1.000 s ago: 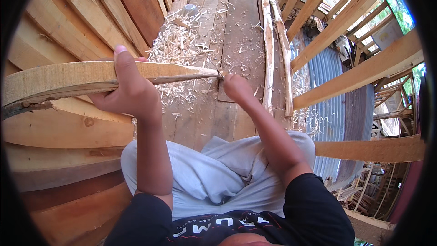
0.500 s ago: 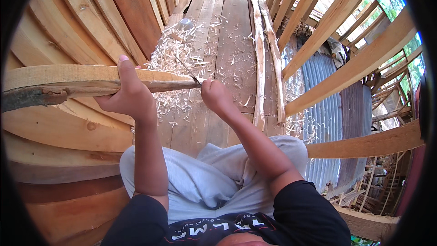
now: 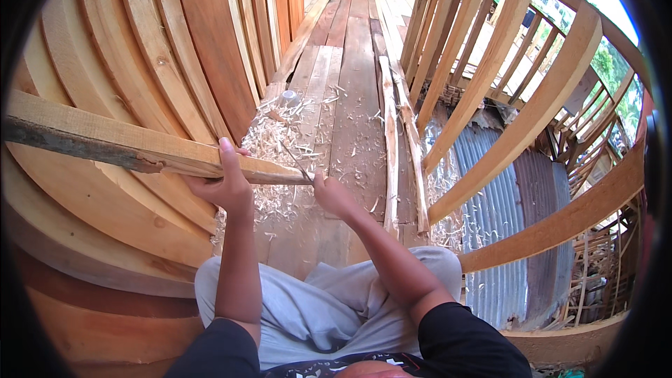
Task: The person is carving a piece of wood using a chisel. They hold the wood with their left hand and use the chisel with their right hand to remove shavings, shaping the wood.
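Observation:
A long wooden beam (image 3: 133, 133), pale on top with dark bark along its lower side, reaches in from the left across my front. My left hand (image 3: 227, 180) is wrapped around it from below, thumb over the top. At the beam's tapered right end, my right hand (image 3: 332, 193) is closed on the handle of a knife (image 3: 297, 161). The thin dark blade points up and away to the left and lies by the beam's tip. The handle itself is hidden in my fist.
Wood shavings (image 3: 269, 133) cover the plank floor (image 3: 353, 126), with a small clear container (image 3: 289, 98) among them. Two long strips (image 3: 390, 147) lie to the right. A plank wall (image 3: 91, 217) stands left; a slatted railing (image 3: 514, 126) and corrugated metal sheets (image 3: 483, 189) are right.
The head view has tilted upward, so hands and beam appear lower and more of the far floor shows. Both hands keep their grips, the knife still at the beam's end.

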The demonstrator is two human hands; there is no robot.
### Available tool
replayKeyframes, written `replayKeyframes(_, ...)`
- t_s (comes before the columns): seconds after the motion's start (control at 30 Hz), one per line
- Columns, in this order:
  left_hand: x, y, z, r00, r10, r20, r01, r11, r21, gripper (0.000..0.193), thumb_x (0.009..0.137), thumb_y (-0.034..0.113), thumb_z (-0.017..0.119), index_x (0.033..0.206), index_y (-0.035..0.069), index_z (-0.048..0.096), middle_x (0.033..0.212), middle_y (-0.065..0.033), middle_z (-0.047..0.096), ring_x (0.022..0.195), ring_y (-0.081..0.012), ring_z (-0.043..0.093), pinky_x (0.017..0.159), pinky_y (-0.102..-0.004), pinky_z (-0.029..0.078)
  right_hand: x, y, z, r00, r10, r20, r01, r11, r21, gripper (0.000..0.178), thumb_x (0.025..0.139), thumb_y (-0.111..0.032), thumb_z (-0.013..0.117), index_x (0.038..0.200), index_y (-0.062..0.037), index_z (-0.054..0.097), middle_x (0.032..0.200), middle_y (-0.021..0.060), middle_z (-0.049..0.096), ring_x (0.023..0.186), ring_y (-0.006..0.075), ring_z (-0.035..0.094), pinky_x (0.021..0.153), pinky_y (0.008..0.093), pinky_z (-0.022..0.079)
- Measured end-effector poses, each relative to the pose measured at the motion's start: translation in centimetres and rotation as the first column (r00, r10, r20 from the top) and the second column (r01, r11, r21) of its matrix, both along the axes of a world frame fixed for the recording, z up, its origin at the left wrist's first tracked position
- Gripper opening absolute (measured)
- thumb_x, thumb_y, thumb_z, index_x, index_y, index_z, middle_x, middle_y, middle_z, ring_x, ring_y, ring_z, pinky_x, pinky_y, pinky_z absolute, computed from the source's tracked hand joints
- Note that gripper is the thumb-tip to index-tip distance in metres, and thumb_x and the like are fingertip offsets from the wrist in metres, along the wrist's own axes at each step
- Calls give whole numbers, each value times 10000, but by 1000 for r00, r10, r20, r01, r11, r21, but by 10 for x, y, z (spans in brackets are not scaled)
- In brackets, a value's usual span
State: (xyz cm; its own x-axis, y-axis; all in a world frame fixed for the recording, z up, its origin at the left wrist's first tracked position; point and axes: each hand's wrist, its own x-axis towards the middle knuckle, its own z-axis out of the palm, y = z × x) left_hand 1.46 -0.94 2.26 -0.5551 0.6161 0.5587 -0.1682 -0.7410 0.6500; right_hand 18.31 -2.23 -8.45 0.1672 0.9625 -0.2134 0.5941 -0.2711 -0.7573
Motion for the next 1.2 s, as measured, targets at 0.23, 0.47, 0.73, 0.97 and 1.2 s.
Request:
replayKeyframes(0.23, 2, -2, 8, 999, 43, -20, -44, 995, -88, 611, 897, 100, 632, 1342, -49, 240, 1027, -190, 525, 673, -212, 623, 566, -305, 570, 0, -4, 0, 1000, -26, 9, 26, 1000, 12, 680, 989, -410, 269, 963, 171, 622, 929, 388, 613, 936, 517, 609, 919, 515, 445)
replayKeyframes(0.47, 3, -6, 9, 1000, -4, 12, 5, 995, -95, 682, 899, 107, 631, 1401, -20, 188, 1070, -201, 517, 711, -211, 618, 578, -307, 561, -2, -7, 9, 1000, -23, 14, 22, 999, 24, 674, 999, -445, 293, 913, 125, 644, 855, 339, 634, 876, 469, 638, 845, 508, 469)
replayKeyframes(0.73, 4, -7, 15, 999, 46, 28, -43, 994, -100, 622, 900, 114, 636, 1362, -39, 248, 1056, -195, 530, 706, -213, 618, 572, -307, 564, -17, -20, 33, 998, 8, -62, 12, 951, 308, 506, 965, -440, 479, 1104, 34, 590, 823, 255, 665, 831, 426, 659, 764, 497, 488)
replayKeyframes(0.97, 22, -19, 23, 1000, 20, 14, -18, 995, -95, 499, 906, 137, 630, 1251, -62, 330, 969, -173, 558, 627, -217, 622, 561, -313, 566, -3, -18, 13, 995, 79, 56, -96, 894, 437, 414, 822, -271, 755, 1178, -102, 627, 763, 160, 676, 725, 285, 678, 682, 399, 500)
replayKeyframes(1.2, 30, -25, 20, 996, -90, -19, 87, 990, -114, 333, 902, 39, 607, 1115, -42, 365, 935, -167, 576, 638, -190, 651, 541, -287, 579, 38, -13, 28, 972, 233, 3, -214, 886, 412, 283, 795, -162, 773, 1049, -78, 681, 738, 149, 666, 650, 233, 629, 629, 367, 475)
